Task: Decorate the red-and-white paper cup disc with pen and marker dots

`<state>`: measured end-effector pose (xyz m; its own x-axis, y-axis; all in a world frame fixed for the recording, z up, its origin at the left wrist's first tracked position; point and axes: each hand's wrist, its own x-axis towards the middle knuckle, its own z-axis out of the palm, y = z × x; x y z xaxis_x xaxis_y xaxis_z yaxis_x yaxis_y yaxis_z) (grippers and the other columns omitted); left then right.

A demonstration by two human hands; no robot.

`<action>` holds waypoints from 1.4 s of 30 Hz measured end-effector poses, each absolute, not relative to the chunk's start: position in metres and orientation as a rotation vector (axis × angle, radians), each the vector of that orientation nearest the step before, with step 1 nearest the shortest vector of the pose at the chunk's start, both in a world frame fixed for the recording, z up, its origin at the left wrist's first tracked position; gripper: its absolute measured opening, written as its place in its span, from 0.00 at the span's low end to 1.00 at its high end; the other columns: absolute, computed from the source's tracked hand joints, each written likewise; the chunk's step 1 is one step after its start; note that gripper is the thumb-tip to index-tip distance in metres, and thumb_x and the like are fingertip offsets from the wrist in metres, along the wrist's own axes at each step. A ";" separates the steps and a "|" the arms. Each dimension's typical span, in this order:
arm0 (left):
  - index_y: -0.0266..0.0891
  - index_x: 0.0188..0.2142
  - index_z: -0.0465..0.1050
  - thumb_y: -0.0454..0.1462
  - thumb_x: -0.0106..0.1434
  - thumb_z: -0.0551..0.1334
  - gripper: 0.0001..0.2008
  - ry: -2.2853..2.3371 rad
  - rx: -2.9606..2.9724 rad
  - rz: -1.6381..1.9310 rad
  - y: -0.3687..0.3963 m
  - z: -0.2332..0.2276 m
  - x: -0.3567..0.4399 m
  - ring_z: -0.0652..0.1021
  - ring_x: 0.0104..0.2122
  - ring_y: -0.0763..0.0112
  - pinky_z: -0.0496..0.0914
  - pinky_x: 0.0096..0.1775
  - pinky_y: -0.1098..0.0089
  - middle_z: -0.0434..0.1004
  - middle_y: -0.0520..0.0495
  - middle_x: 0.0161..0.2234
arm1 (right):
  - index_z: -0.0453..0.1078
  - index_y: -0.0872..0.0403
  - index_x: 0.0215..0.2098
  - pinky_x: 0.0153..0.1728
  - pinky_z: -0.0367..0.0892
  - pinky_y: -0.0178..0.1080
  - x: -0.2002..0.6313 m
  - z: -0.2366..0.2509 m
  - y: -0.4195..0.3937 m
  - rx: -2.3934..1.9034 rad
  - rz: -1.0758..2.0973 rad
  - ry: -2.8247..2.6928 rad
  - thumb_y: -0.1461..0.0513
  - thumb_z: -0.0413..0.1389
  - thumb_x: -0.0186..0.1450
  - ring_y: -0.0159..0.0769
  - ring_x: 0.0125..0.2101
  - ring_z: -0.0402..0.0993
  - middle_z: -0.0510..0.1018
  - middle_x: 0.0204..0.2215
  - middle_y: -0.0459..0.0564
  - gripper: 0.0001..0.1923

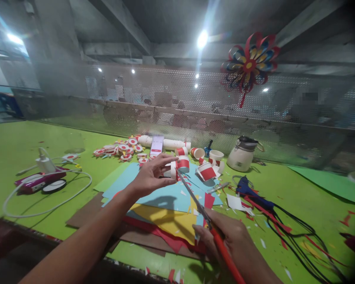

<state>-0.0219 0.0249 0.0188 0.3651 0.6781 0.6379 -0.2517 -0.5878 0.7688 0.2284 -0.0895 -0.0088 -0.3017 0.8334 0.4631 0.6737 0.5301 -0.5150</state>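
Observation:
My left hand [148, 176] is closed around a red-and-white paper cup [170, 171], held sideways above the coloured sheets. In my right hand [235, 238] is a pair of scissors [199, 207] with red handles. Their long blades point up and left, with the tips at the cup's edge; whether they touch it I cannot tell. Beneath both hands lie a light blue paper sheet [152, 201], a yellow sheet [165, 221] and brown cardboard [85, 213]. Just behind the held cup stands another red-and-white cup piece [183, 163].
Left of the papers are a purple power bank [38, 182] and a white cable. Farther back lie red-and-white paper pieces [122, 149], a phone [157, 145] and a white roll [176, 144]. To the right are a kettle [242, 154], a blue glue gun [251, 193] with black cord, and paper scraps.

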 end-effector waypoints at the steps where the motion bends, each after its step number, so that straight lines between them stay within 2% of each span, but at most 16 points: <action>1: 0.46 0.55 0.79 0.34 0.55 0.76 0.27 0.374 1.759 1.354 0.025 0.019 -0.021 0.77 0.53 0.60 0.77 0.56 0.57 0.68 0.43 0.54 | 0.78 0.53 0.39 0.25 0.67 0.33 0.228 -0.009 -0.090 -1.218 0.298 -2.060 0.49 0.55 0.72 0.34 0.22 0.71 0.77 0.23 0.46 0.17; 11: 0.47 0.55 0.80 0.34 0.55 0.76 0.27 0.385 1.747 1.347 0.026 0.017 -0.021 0.78 0.53 0.60 0.77 0.56 0.59 0.69 0.43 0.54 | 0.78 0.54 0.38 0.26 0.66 0.33 0.227 -0.009 -0.091 -1.200 0.331 -2.046 0.50 0.53 0.72 0.33 0.22 0.70 0.77 0.23 0.46 0.18; 18: 0.45 0.53 0.81 0.34 0.54 0.77 0.26 0.358 1.639 1.338 0.026 0.020 -0.021 0.80 0.49 0.63 0.78 0.52 0.64 0.75 0.42 0.52 | 0.76 0.55 0.33 0.24 0.61 0.34 0.227 0.001 -0.088 -1.259 0.619 -1.994 0.46 0.51 0.71 0.33 0.22 0.67 0.73 0.21 0.46 0.23; 25: 0.45 0.55 0.79 0.34 0.54 0.77 0.28 0.291 1.456 1.255 0.026 0.020 -0.025 0.83 0.46 0.62 0.80 0.46 0.65 0.83 0.41 0.51 | 0.79 0.55 0.45 0.26 0.64 0.36 0.234 0.011 -0.090 -1.271 0.821 -1.918 0.41 0.52 0.69 0.36 0.23 0.70 0.76 0.23 0.47 0.28; 30: 0.42 0.52 0.82 0.38 0.59 0.74 0.20 0.268 1.393 1.212 0.024 0.022 -0.029 0.83 0.48 0.62 0.77 0.49 0.67 0.85 0.40 0.49 | 0.80 0.51 0.46 0.27 0.69 0.38 0.235 0.019 -0.102 -1.211 1.029 -1.812 0.36 0.54 0.66 0.40 0.24 0.73 0.75 0.21 0.48 0.31; 33: 0.41 0.51 0.82 0.41 0.62 0.71 0.18 0.219 1.354 1.114 0.023 0.023 -0.031 0.84 0.45 0.62 0.77 0.48 0.66 0.85 0.40 0.49 | 0.78 0.53 0.49 0.28 0.70 0.38 0.239 0.015 -0.104 -1.178 1.174 -1.737 0.36 0.54 0.66 0.38 0.23 0.73 0.74 0.20 0.46 0.33; 35: 0.38 0.52 0.82 0.42 0.63 0.70 0.19 0.200 1.354 1.075 0.024 0.023 -0.031 0.83 0.43 0.62 0.76 0.46 0.66 0.85 0.37 0.49 | 0.78 0.55 0.49 0.28 0.70 0.38 0.243 0.010 -0.102 -1.185 1.187 -1.725 0.37 0.54 0.67 0.37 0.22 0.73 0.74 0.20 0.46 0.32; 38: 0.34 0.52 0.82 0.42 0.63 0.68 0.20 0.178 1.374 1.048 0.025 0.023 -0.030 0.83 0.41 0.60 0.75 0.41 0.66 0.85 0.33 0.47 | 0.79 0.52 0.46 0.27 0.72 0.38 0.250 0.006 -0.101 -1.220 1.123 -1.754 0.37 0.56 0.66 0.39 0.25 0.76 0.78 0.25 0.49 0.30; 42: 0.34 0.49 0.83 0.44 0.64 0.67 0.19 0.186 1.401 1.028 0.024 0.023 -0.028 0.82 0.41 0.56 0.72 0.37 0.65 0.85 0.32 0.45 | 0.80 0.51 0.42 0.26 0.73 0.36 0.252 0.007 -0.105 -1.262 1.086 -1.797 0.37 0.54 0.67 0.40 0.29 0.78 0.80 0.28 0.52 0.29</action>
